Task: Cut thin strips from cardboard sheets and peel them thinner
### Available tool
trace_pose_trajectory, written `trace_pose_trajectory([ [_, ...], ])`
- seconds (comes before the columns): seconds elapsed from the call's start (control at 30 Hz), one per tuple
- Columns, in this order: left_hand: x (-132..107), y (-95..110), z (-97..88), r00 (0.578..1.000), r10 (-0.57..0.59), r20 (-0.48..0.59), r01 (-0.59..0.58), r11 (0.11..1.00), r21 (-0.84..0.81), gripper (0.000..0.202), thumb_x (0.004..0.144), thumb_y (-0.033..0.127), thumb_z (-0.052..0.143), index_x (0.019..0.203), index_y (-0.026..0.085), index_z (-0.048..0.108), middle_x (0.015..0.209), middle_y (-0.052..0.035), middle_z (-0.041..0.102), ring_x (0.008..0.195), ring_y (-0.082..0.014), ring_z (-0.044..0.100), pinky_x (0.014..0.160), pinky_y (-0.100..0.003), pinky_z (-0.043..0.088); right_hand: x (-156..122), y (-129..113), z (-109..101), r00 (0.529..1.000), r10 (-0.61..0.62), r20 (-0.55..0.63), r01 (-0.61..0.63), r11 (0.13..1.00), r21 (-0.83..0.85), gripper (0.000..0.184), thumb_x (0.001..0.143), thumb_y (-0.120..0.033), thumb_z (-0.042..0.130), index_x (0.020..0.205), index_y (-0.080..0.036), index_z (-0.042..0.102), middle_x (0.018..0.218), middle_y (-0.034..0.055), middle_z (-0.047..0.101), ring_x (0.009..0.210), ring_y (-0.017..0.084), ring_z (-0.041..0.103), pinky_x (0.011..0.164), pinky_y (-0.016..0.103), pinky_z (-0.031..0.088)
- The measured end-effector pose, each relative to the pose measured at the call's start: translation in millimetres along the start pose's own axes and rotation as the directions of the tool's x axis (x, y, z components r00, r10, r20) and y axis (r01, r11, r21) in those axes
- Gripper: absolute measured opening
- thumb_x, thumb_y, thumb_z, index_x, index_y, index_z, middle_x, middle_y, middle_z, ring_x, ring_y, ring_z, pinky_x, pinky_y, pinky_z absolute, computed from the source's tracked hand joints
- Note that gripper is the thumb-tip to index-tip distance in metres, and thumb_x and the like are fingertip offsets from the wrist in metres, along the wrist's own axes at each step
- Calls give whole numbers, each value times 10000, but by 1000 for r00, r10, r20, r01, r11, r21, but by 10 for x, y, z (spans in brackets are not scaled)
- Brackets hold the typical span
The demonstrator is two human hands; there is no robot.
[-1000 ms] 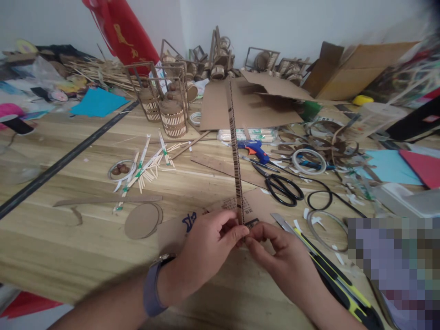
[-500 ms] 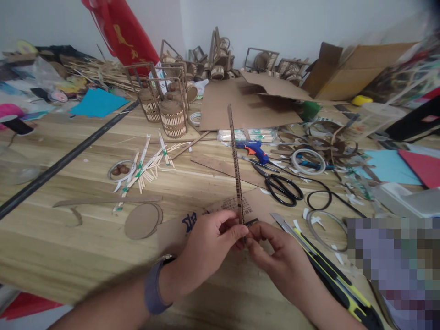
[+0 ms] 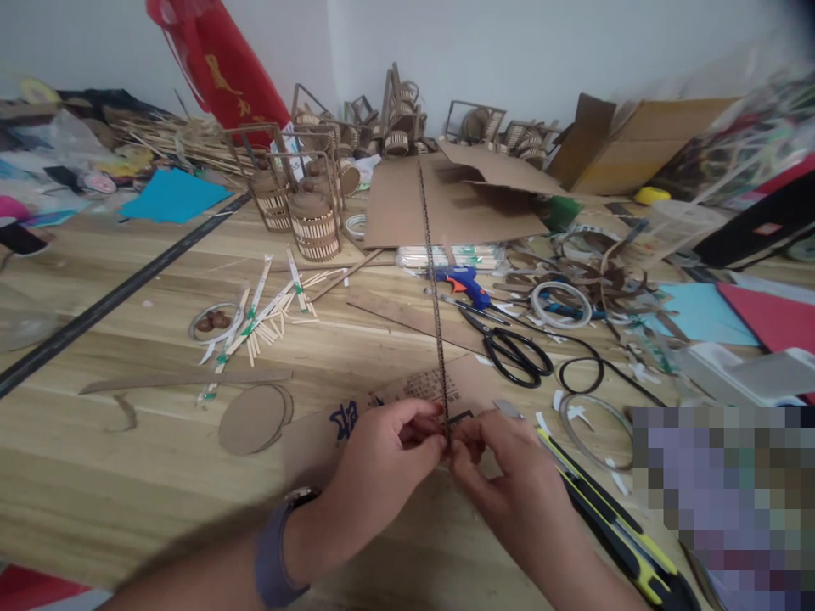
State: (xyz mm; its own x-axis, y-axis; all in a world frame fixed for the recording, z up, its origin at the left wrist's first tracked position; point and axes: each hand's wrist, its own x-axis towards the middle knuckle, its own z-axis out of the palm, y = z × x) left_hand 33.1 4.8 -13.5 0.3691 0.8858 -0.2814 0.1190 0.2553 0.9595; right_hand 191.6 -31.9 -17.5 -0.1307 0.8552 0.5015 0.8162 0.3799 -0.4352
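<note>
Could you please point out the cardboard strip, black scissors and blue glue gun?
Cardboard strip point(image 3: 435, 297), head view: its thin edge.
Black scissors point(image 3: 492, 336), head view: near the pivot.
Blue glue gun point(image 3: 474, 289), head view: its body.

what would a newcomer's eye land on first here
The long cardboard strip catches the eye first, pinched at its near end by the left hand and right hand, mid-picture. Next comes the bright red bag with gold lettering, back left, then the yellow-and-black cutter lying front right.
</note>
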Motion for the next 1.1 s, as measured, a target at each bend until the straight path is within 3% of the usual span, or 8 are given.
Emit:
trace_pose_trajectory([
  [0.4,7,-51,21,1000,16,7,-17,999,41,209,729,24,603,858,176,663,805,-17,729,769,-175,686,706,-254,512,-91,32,89,998,-62,11,63,994,-84,194,847,-106,518,705,-229,565,612,-38,552,606,176,532,671,305,308],
  [0.73,14,24,74,998,-10,-66,27,968,248,199,688,-6,563,721,187,596,693,17,639,676,-157,591,618,-238,444,-87,13,89,993,-114,31,117,975,-187,202,888,-117,513,731,-243,535,619,-22,555,612,196,512,674,326,306],
  [1.1,6,62,53,999,30,-45,-8,905,425,217,710,3,578,668,204,506,626,56,557,601,-128,509,571,-244,331,-84,9,91,986,-158,52,166,963,-213,210,914,-110,504,749,-230,556,643,-7,593,625,196,530,668,322,322],
])
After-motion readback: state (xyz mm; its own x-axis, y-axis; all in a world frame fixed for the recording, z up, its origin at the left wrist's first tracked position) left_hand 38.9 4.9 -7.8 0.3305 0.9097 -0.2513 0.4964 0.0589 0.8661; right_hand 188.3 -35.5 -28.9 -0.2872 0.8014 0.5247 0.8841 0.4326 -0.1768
